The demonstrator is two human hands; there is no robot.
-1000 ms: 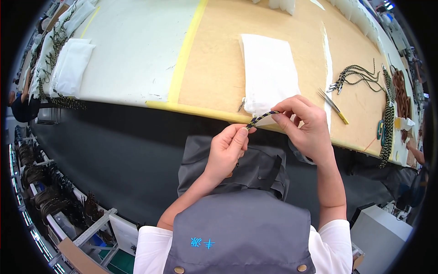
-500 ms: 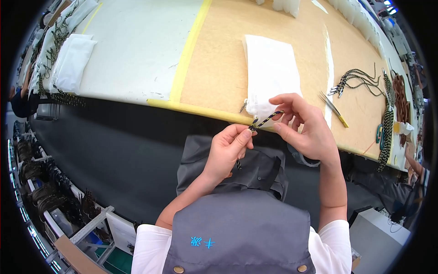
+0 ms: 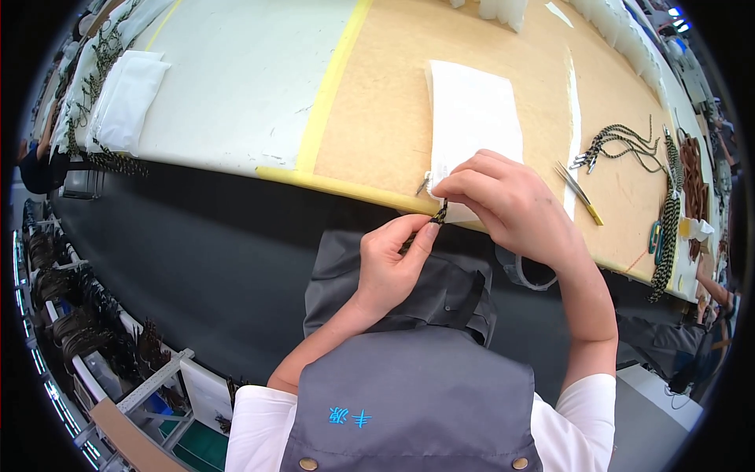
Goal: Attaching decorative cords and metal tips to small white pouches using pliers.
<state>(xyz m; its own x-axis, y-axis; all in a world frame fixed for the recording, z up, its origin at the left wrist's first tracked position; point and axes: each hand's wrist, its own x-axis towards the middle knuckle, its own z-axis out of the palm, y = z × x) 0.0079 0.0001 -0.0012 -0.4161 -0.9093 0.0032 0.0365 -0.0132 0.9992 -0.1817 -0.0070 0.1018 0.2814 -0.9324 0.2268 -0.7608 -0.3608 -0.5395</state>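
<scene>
A dark cord flecked with yellow (image 3: 441,211) stands up from the pinched thumb and forefinger of my left hand (image 3: 397,250), just off the table's front edge. Above it, the bent fingers of my right hand (image 3: 515,206) close on the cord's upper end; the fingertips partly cover it. Behind my right hand lies a flat stack of white fabric (image 3: 476,118), its near end reaching the table edge. A small metal zipper pull (image 3: 422,187) sticks out at its near left corner, beside the cord.
Tweezers with a yellow end (image 3: 580,195) lie to the right, near several loose patterned cords (image 3: 621,145). Farther right are a hanging cord bundle (image 3: 667,228), brown straps (image 3: 694,177) and teal-handled snips (image 3: 655,237). Folded white fabric (image 3: 126,102) lies far left. A tape roll (image 3: 525,273) hangs below the edge.
My right hand has moved left and turned over, its fingers coming down onto the cord's end. The cord's free end, earlier slanting right, now stands nearly upright. My left hand keeps its pinch.
</scene>
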